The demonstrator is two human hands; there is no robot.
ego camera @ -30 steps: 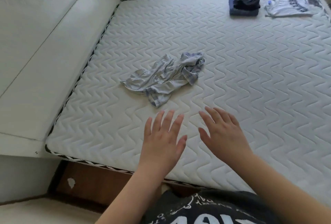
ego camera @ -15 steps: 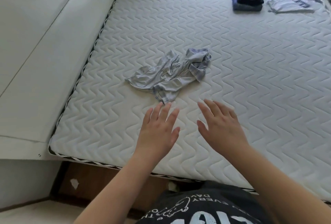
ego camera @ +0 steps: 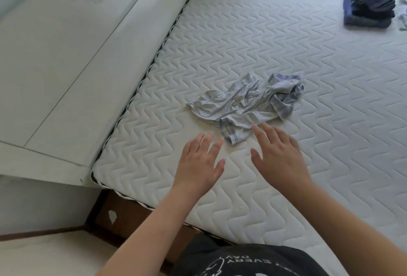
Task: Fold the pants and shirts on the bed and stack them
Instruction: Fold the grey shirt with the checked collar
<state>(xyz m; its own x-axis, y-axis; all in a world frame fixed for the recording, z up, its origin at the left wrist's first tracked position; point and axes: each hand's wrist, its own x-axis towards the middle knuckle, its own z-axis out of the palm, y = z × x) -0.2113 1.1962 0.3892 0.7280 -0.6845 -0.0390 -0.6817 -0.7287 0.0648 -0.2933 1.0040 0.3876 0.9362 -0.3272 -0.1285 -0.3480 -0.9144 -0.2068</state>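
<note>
The crumpled pale-blue garment (ego camera: 246, 105) lies on the mattress (ego camera: 330, 99) just beyond both hands, its long axis running from its plain end, ahead of the left hand, to its plaid-trimmed end, past the right. The left hand (ego camera: 199, 163) and right hand (ego camera: 278, 154) hover with fingers spread, holding nothing. Both have reached closer since a second ago, the right fingertips (ego camera: 256, 129) now at the near hem.

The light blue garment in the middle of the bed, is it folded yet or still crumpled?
Crumpled. The light blue garment lies bunched and twisted on the mattress, with no neat edges.
</note>
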